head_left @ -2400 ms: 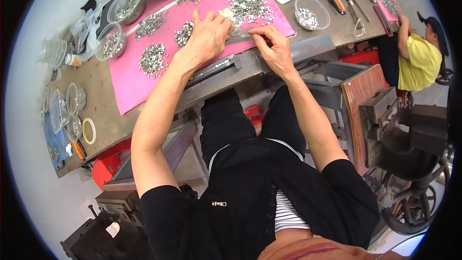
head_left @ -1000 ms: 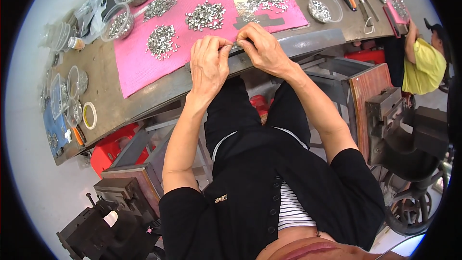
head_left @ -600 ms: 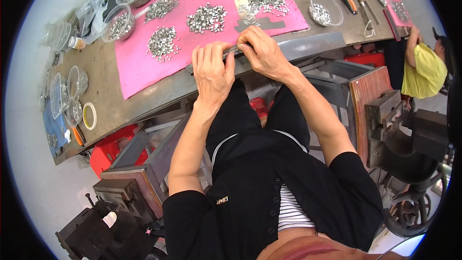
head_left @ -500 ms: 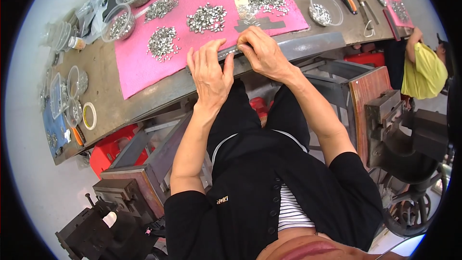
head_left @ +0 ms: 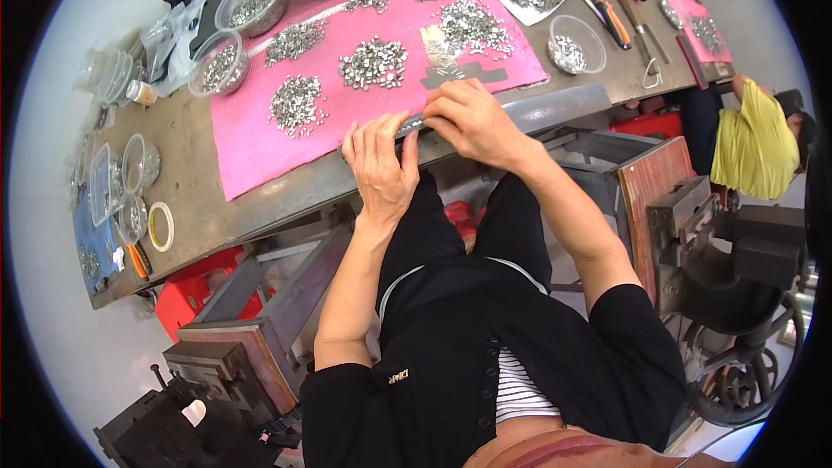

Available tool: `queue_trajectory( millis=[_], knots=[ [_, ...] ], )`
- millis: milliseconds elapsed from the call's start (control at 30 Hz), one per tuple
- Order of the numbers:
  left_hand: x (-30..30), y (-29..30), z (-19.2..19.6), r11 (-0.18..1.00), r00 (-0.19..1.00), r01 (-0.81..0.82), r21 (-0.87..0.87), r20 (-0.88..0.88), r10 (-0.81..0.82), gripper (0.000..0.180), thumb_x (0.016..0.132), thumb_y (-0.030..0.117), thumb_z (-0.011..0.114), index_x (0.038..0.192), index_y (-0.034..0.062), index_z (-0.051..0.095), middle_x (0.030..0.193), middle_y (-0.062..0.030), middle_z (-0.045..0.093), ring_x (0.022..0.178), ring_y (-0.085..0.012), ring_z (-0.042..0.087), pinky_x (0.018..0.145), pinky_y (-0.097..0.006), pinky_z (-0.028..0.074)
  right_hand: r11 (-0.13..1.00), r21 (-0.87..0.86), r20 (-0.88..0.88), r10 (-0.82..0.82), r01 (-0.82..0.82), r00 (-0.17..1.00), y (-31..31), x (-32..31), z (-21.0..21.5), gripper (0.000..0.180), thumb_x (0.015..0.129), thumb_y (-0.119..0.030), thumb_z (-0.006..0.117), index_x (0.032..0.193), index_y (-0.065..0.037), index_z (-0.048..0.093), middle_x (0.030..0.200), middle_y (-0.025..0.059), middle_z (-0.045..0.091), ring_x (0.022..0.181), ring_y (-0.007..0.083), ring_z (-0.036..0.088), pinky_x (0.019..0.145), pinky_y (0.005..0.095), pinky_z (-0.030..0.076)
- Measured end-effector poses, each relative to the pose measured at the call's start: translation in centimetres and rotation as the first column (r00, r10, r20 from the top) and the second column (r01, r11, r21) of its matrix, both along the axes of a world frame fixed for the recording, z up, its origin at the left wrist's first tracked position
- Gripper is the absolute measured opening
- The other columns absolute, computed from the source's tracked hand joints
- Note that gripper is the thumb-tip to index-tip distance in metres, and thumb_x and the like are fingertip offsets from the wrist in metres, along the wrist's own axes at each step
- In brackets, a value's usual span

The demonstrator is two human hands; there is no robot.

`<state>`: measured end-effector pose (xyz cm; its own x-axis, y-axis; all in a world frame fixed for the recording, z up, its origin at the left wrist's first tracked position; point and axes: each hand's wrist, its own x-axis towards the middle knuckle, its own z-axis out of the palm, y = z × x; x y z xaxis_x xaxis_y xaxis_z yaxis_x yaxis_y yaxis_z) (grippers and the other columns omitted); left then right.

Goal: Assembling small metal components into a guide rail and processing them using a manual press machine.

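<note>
At the near edge of the bench, a narrow dark strip (head_left: 410, 126) with a row of small shiny pieces along it lies between my two hands. My left hand (head_left: 381, 165) is curled over the strip's left end, thumb on the near side. Bent fingers of my right hand (head_left: 471, 124) pinch at its right part; the fingertips are partly hidden. Just beyond, flat grey bars (head_left: 472, 75) rest on the pink mat (head_left: 247, 143), beside a yellowish patch with thin slivers (head_left: 438, 43). Heaps of small metal pieces (head_left: 373, 63) surround them.
Clear tubs (head_left: 224, 69) of metal pieces stand at the back left, and a white dish (head_left: 555, 9) and round tub (head_left: 592, 39) at the right. Orange-handled pliers (head_left: 614, 26) lie beyond. A tape roll (head_left: 161, 227) sits at left. Another person in yellow (head_left: 754, 143) is at far right.
The whole view has shifted, so bench and hands appear lower. My right fingers have bent further over the strip, and my left fingers are closer together around its end.
</note>
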<state>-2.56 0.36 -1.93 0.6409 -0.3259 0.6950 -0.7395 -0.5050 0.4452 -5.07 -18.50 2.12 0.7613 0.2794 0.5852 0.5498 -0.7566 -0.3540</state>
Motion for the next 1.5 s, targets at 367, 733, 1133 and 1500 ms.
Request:
queue_trajectory(
  millis=[367,733,1133,1500],
  knots=[
    [-0.1,-0.3,-0.3,0.999,1.000,-0.005,-0.034,0.015,0.006,0.038,0.084,0.010,0.076,0.120,0.0076,0.062,0.109,-0.0089,0.066,0.107,-0.0300,0.060,0.104,-0.046,0.038,0.938,-0.195,-0.017,-0.294,0.285,0.956,-4.2,9.7,-1.3,0.013,0.087,-0.017,0.070,0.094,-0.005,0.073,0.089,0.0103,0.064,0.090,0.0314,0.061,0.085,0.0442,0.047],
    [0.2,-0.1,-0.4,0.999,0.999,-0.031,-0.027,0.039,0.032,0.035,0.084,0.012,0.075,0.118,0.0086,0.064,0.110,-0.0074,0.065,0.106,-0.0272,0.060,0.103,-0.046,0.040,0.960,0.278,-0.223,0.045,0.019,0.974,-0.8,2.8,1.0,0.011,0.093,-0.008,0.067,0.094,0.002,0.063,0.087,0.0128,0.066,0.078,0.0249,0.065,0.072,0.0346,0.051],
    [0.1,-0.3,-0.3,0.999,0.999,-0.012,-0.053,0.047,0.015,0.037,0.083,0.009,0.077,0.118,0.0088,0.064,0.109,-0.0073,0.066,0.106,-0.0290,0.060,0.099,-0.044,0.039,0.986,0.164,-0.096,0.027,-0.011,0.995,0.7,0.5,0.0,0.013,0.085,0.001,0.068,0.095,0.001,0.060,0.093,0.0131,0.063,0.084,0.0308,0.063,0.073,0.0378,0.051],
    [0.0,-0.3,-0.3,0.997,0.999,-0.004,-0.078,0.051,0.008,0.038,0.082,0.008,0.078,0.117,0.0079,0.064,0.107,-0.0075,0.067,0.104,-0.0288,0.061,0.100,-0.045,0.040,0.990,-0.138,0.020,-0.020,0.023,1.000,1.1,-0.3,0.7,0.019,0.083,-0.002,0.071,0.101,-0.004,0.065,0.095,0.0097,0.063,0.091,0.0295,0.062,0.081,0.0377,0.047]
  ],
)
